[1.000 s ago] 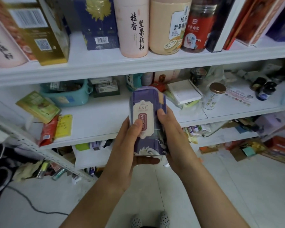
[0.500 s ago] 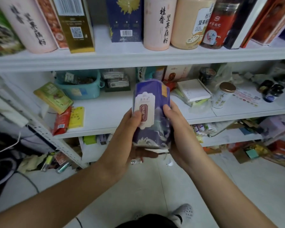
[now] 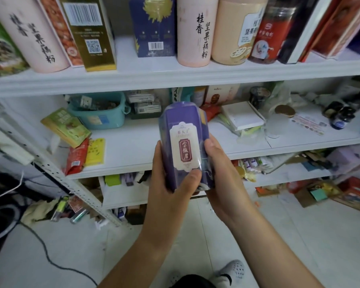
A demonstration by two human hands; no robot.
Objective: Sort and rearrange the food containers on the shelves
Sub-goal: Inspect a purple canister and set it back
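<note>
A purple tin (image 3: 183, 129) with a cream and red label stands upright in both my hands, in front of the middle shelf (image 3: 133, 150). My left hand (image 3: 168, 183) grips its left side, thumb pressed across the lower front. My right hand (image 3: 218, 173) grips its right side and base. On the top shelf (image 3: 175, 73) stand pink tubes (image 3: 193, 32), a beige tube (image 3: 235, 32), a red jar (image 3: 268, 32), a navy box (image 3: 154, 26) and a gold box (image 3: 87, 32).
The middle shelf carries a teal basket (image 3: 100, 113), green, red and yellow packets (image 3: 67, 127), a white box (image 3: 243, 115), a glass jar (image 3: 279, 121) and dark bottles (image 3: 339, 115). Lower shelves and the tiled floor (image 3: 279, 235) hold scattered packets and boxes. A cable (image 3: 46, 256) runs across the floor.
The tin has risen a little and my view has shifted up and left. My left thumb has slid down from the label's edge to the tin's lower front.
</note>
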